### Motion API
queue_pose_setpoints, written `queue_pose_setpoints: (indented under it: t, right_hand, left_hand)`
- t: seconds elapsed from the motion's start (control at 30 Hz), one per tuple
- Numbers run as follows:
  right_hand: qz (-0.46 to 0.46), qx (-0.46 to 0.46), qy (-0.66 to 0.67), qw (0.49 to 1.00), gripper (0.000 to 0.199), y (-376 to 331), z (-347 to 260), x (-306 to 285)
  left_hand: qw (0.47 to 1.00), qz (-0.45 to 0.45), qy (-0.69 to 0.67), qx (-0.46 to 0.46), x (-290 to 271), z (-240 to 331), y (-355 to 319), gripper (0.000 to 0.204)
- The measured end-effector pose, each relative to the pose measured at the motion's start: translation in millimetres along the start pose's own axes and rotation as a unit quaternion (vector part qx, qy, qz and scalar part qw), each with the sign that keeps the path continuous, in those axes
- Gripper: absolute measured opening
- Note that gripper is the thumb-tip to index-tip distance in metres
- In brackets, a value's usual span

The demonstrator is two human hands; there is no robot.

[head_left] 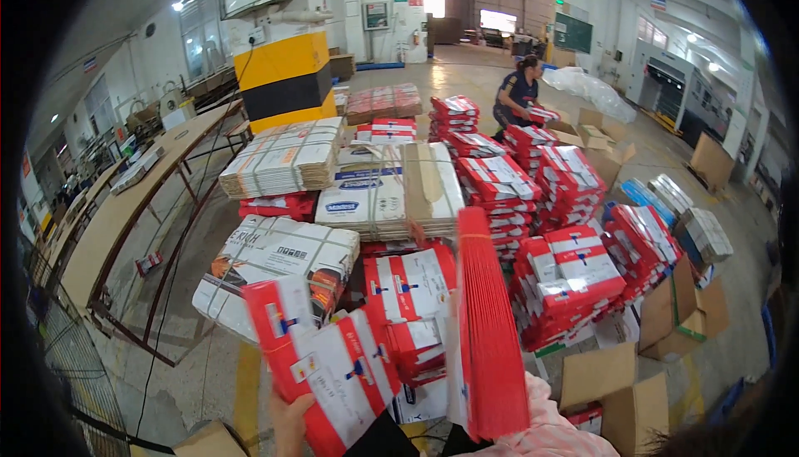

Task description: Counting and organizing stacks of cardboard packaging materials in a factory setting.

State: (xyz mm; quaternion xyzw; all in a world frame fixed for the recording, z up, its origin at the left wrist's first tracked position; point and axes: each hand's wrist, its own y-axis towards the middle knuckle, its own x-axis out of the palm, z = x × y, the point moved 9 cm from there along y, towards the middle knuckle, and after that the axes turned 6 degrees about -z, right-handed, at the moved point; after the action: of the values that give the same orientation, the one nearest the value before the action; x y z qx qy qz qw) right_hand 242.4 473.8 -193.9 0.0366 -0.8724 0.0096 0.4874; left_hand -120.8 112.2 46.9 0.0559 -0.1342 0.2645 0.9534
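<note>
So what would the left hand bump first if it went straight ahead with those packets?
Probably the strapped white bundle beyond the packets in the left hand, though depth is hard to judge.

It's a packing workshop — strapped cardboard bundles (283,157), open cartons (642,414), striped pillar (285,86)

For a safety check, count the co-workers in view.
1: a co-worker beside the red-and-white stacks, right of centre toward the back. Others may be hidden.
</note>
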Motion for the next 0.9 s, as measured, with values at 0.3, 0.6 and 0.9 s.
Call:
queue_pose_setpoints:
  t: [0.3, 0.6, 0.9]
  right_hand:
    - [-0.220, -0.199, -0.529, 0.795, 0.038, -110.7, 51.2, 150.4]
    - [-0.157, -0.131, -0.478, 0.854, 0.047, -148.7, 37.3, 131.0]
    - [-0.167, 0.000, -0.278, 0.946, 0.015, -142.8, 76.7, 75.4]
  left_hand:
    - [0.894, -0.110, 0.430, -0.053, 80.3, -55.7, -27.8, 0.051]
    - [0.916, -0.133, 0.374, -0.055, 81.2, -81.6, -44.9, 0.053]
    - [0.889, -0.043, 0.451, 0.066, 67.1, -58.7, -47.6, 0.062]
